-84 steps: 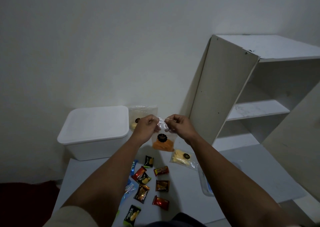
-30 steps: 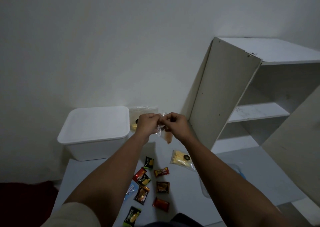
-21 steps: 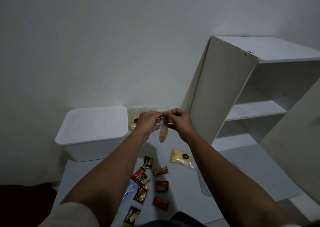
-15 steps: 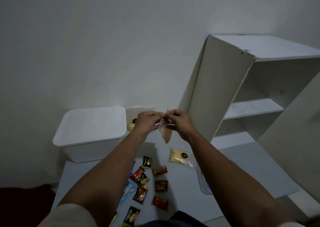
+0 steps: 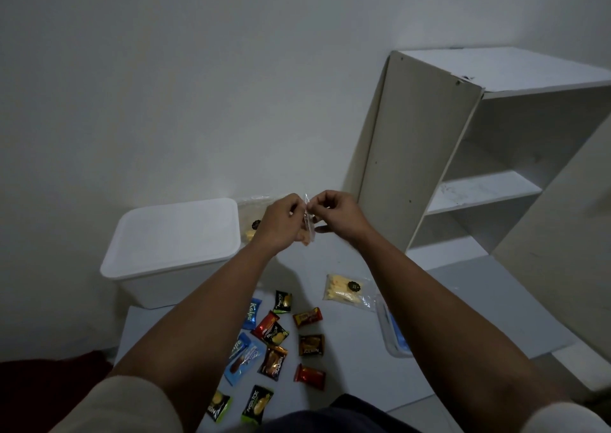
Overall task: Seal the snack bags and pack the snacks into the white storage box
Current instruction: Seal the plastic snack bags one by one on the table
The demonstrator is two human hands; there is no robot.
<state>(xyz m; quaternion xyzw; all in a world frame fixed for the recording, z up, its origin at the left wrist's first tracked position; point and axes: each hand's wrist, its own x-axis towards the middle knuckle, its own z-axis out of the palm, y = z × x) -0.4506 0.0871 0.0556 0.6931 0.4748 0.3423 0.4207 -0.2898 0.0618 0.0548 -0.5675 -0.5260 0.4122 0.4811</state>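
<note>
Left hand (image 5: pixel 281 222) and right hand (image 5: pixel 335 214) pinched a clear bag (image 5: pixel 308 224) edge-on, mid-frame. The box (image 5: pixel 172 250) sat lidded, lower left.

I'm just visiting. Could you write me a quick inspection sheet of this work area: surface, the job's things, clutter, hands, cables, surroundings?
Surface: pale board, dimly lit.
Job's things: white storage box, lid on; clear snack bag held up edge-on; yellow snack bag lying flat; another bag behind the box; small wrapped snacks scattered.
Clutter: clear container, partly hidden by the right arm.
Hands: left hand and right hand pinch the held bag's top edge.
Cables: nothing seen.
Surroundings: plain wall; white shelf unit, shelves bare.
</note>
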